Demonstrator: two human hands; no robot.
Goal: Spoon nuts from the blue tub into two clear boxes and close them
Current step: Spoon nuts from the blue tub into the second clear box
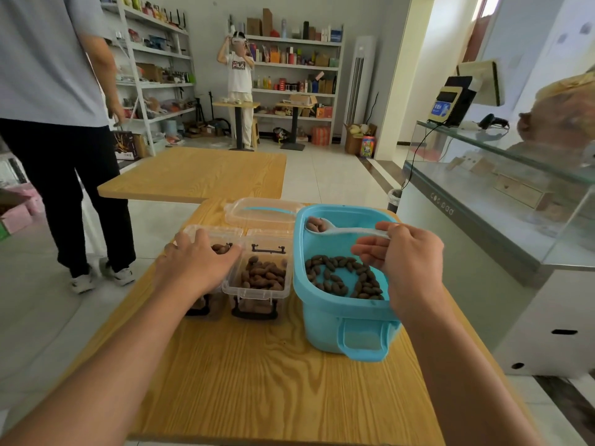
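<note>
The blue tub (341, 320) stands on the wooden table (264, 375), with brown nuts (344, 278) in a ring on its floor. Above the tub my right hand (405, 262) pinches the handle of a pale spoon (347, 231) whose bowl carries a few nuts. Two clear boxes sit left of the tub. The right box (260, 278) is open and holds a heap of nuts. My left hand (196, 262) lies over the left box (206, 304), fingers spread across its top and covering most of it.
A clear lid with a blue strip (264, 212) lies behind the boxes. A second wooden table (199, 175) stands beyond. A person in dark trousers (64, 175) stands at left, another at the back shelves (240, 75). A glass counter (502, 194) runs along the right.
</note>
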